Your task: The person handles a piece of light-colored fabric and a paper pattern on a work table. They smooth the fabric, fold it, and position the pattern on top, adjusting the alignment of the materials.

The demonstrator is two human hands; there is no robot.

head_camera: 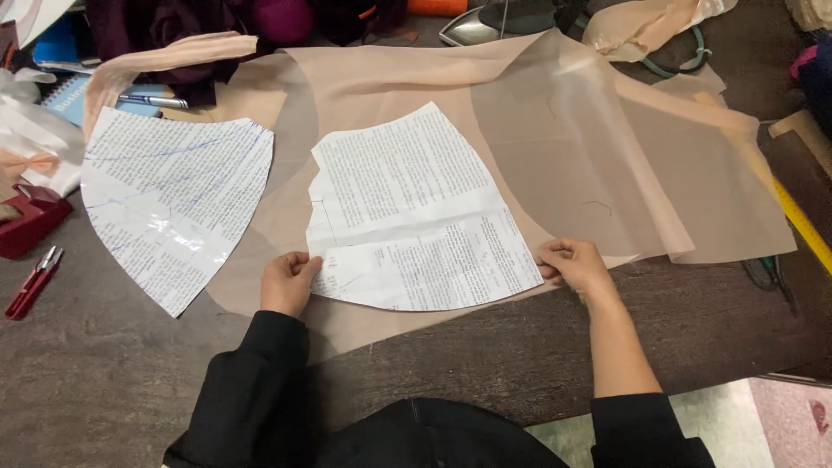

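I see my left hand (288, 282) pinching the lower left corner of the paper pattern (416, 217), and my right hand (574, 264) pinching its lower right corner. The pattern lies flat on peach fabric (607, 165) spread over the dark table (104, 381). A second paper pattern (173, 208) sits further left, red snips (33, 282) beyond.

**Room around the hands**

Bare dark table (113, 381) lies open left of the left hand (288, 284) & between both wrists. Further left, red snips (33, 282) & a red tape holder (30, 221) block. Second paper pattern (173, 204) sits up-left. Right of the right hand (574, 264): bare wood, then yellow ruler (802, 221). An iron (485, 24) stands far ahead.
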